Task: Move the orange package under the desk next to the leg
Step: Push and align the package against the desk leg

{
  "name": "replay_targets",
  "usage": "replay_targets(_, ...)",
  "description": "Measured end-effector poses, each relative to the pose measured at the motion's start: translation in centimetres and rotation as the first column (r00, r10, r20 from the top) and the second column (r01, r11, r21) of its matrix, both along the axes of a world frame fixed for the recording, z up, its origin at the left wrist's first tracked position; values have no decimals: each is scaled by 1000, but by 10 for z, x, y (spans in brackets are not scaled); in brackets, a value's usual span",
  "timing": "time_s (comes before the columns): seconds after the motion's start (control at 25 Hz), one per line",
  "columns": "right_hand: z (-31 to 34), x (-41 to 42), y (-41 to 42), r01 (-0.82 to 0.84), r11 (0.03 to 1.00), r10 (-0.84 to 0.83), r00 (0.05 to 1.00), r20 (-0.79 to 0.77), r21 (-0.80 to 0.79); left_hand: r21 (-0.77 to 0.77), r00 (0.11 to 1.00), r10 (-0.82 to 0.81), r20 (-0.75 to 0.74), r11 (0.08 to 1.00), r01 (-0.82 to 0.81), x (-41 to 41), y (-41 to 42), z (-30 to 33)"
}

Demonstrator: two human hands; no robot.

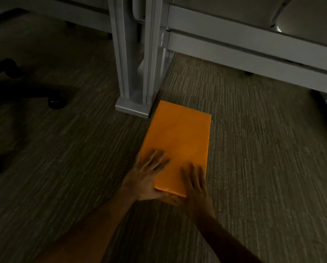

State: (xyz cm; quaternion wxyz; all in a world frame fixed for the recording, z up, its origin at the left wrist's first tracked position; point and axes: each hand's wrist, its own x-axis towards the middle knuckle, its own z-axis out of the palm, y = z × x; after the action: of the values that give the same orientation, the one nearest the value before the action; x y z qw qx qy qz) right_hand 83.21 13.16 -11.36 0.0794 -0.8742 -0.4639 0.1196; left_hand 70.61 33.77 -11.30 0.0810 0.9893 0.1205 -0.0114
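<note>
A flat orange package (pixel 179 137) lies on the carpet, its far left corner right beside the foot of the grey desk leg (pixel 134 107). My left hand (pixel 147 177) rests on the package's near left corner, fingers spread on top and thumb along the near edge. My right hand (pixel 195 185) lies flat on the near right corner, fingers pointing away from me. Both palms press on the package; neither hand wraps around it.
A black office chair base with a caster (pixel 55 103) stands at the left. A grey panel rail (pixel 253 56) runs along the back right, raised off the carpet (pixel 263 149). Open carpet stretches to the right of the package.
</note>
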Motion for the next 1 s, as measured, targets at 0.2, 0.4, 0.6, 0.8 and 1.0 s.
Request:
replay_targets(0.2, -4, 38, 29, 26, 998, -29, 998, 52, 50, 39, 998, 1, 56, 999, -4, 42, 29, -7)
replay_targets(0.4, -14, 76, 55, 43, 996, -49, 995, 90, 72, 60, 999, 8, 38, 998, -10, 82, 57, -13)
replay_targets(0.6, -14, 83, 59, 70, 991, -77, 996, 52, 117, -64, 981, 172, 87, 984, -167, 91, 64, -12)
replay_targets(0.8, -7, 80, 63, 268, 940, -242, 960, -138, 214, -414, 801, 599, 12, 732, -541, 99, 59, -9)
replay_targets(1.0, 3, 76, 65, 544, 816, -432, 799, -418, 196, -620, 771, 634, -65, 579, -529, 95, 69, -8)
